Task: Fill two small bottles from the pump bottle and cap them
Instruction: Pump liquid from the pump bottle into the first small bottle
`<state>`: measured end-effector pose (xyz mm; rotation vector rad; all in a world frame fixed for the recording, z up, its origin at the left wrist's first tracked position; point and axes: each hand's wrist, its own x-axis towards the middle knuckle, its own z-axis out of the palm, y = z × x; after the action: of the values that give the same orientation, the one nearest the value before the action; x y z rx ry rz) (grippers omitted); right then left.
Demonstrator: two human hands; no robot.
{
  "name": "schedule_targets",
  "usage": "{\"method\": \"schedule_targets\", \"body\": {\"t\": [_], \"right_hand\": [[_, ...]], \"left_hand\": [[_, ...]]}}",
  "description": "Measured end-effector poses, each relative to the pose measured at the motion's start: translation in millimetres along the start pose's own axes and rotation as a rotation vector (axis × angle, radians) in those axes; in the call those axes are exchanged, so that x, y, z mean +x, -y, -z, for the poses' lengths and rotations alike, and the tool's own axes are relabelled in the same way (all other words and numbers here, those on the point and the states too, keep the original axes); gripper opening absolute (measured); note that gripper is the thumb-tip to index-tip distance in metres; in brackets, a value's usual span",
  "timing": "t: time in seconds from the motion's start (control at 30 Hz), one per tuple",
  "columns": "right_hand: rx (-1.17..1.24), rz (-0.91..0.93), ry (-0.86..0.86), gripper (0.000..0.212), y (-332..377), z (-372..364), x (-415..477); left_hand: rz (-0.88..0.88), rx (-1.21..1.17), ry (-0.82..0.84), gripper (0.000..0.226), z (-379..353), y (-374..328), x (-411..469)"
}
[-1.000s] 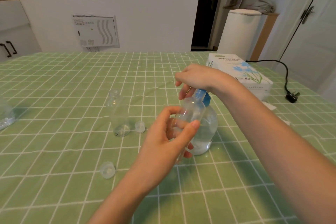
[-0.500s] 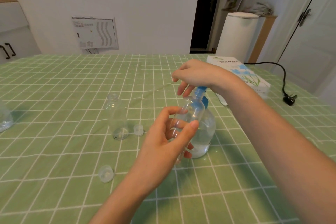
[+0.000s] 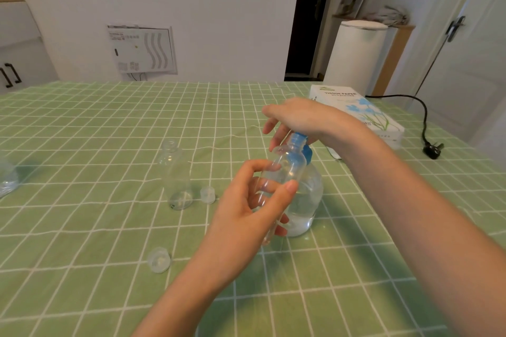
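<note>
Left hand (image 3: 246, 216) is up off the counter (image 3: 356, 295), thumb and fingers curled round the small bottle (image 3: 290, 165), tilted, its neck right under the blue pump head (image 3: 298, 140). Right hand (image 3: 298, 117) lies palm-down on that pump head, fingers hanging loose past it, gripping nothing. The pump bottle (image 3: 310, 200) stands just behind my left fingers, part full of clear liquid.

Open room: a wide bare stretch on the near side, under both forearms, and more toward the far edge. The right edge of the counter is close beyond my right arm.

To the left, the second small bottle (image 3: 175, 180) stands upright and uncapped, near the pump bottle but apart from it. One cap (image 3: 207, 195) sits just beside its base, between it and my left hand. The other cap (image 3: 158, 260) lies nearer me, well apart. At the far left edge, a clear plastic thing (image 3: 6, 180), only partly in view. Behind my right wrist lies the tissue paper box (image 3: 356, 115), and past it a black power cord (image 3: 421, 109) ends in a plug (image 3: 433, 149) lying on the counter.

Surface is a green checked cloth (image 3: 95, 123), a little wrinkled. Beyond it are a white wall, a white wall panel (image 3: 141, 49), a dark doorway (image 3: 301, 16), a white cylindrical bin (image 3: 353, 57), and a white door (image 3: 471, 44) at the right.
</note>
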<state>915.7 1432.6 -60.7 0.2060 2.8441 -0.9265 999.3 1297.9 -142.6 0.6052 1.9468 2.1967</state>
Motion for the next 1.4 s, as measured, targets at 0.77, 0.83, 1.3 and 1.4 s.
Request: {"method": "schedule_targets", "body": {"t": [0.77,0.83,1.3,1.4], "right_hand": [[-0.018,0.019,0.016,0.024,1.5,0.1,2.0],[0.031,0.011,0.013,0.023,-0.2,-0.6,1.3],[0.0,0.025,0.001,0.031,-2.5,-6.2,-3.2],[-0.016,0.04,-0.029,0.036,2.7,-0.3,-5.4]], "left_hand": [[0.005,0.024,-0.006,0.04,0.6,1.2,-0.3],[0.004,0.029,-0.001,0.04,0.6,1.6,-0.5],[0.018,0.052,-0.007,0.043,3.2,3.8,-1.5],[0.01,0.041,-0.013,0.044,1.9,0.6,-0.6]]}}
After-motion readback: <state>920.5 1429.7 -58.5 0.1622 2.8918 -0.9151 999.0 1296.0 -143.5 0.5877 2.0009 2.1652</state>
